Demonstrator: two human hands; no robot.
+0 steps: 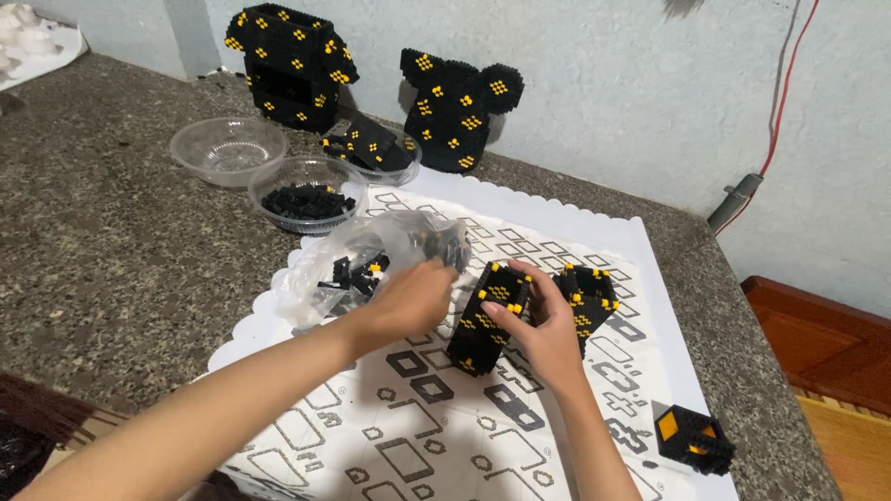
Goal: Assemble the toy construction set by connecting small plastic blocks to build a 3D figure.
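The right hand (548, 329) is clamped on a black brick column with yellow studs (489, 317), thumb on its near face and fingers wrapped round the far side. The column stands tilted on the white patterned mat (408, 436), close to the mat's middle, and it sits directly under and to the left of that hand's palm. Just behind the hand, touching or nearly touching its fingers, is a second black-and-yellow brick piece (588, 295).

The left hand (416, 299) lies just left of the column, its fingers drawn together at the mouth of a clear plastic bag of small black bricks (371, 264); whether it pinches a brick cannot be told. The bag rests on the mat's left edge.

Beyond the mat's far-left corner stand three clear bowls: an empty one (227, 148), one with loose black bricks (306, 195), and one with built pieces (376, 148). Two large black-and-yellow brick builds (292, 65) (457, 111) stand against the wall behind them. A small black cube with orange faces (694, 438) sits at the mat's near-right corner.
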